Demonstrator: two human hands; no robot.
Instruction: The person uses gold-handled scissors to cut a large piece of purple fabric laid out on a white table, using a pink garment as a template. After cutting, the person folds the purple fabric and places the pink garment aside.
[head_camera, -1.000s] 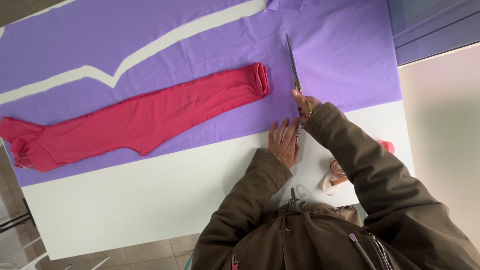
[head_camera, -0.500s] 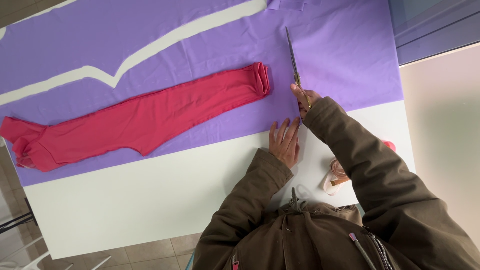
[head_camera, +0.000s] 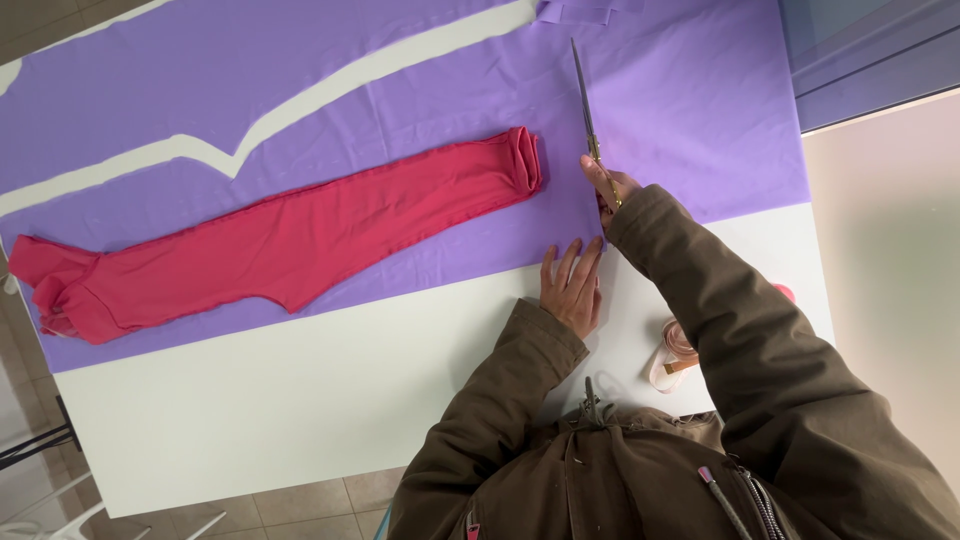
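A sheet of purple fabric (head_camera: 420, 110) covers the far part of a white table (head_camera: 300, 400). On it lies a long red garment (head_camera: 290, 240), stretched from far left to centre. My right hand (head_camera: 608, 186) grips a pair of scissors (head_camera: 586, 115) whose blades point away from me into the purple fabric, just right of the red garment's folded end. My left hand (head_camera: 572, 285) lies flat, fingers spread, on the fabric's near edge beside the cut line. Both arms wear brown jacket sleeves.
A roll of pinkish tape (head_camera: 675, 352) lies on the table between my arms, and a small red object (head_camera: 784, 292) peeks out beyond my right sleeve. A white strip gap (head_camera: 300, 105) runs through the purple fabric. Tiled floor (head_camera: 300, 500) shows below the table's near edge.
My right hand and the scissors have advanced a little further away from me along the cut in the purple fabric. My left hand has stayed flat in place.
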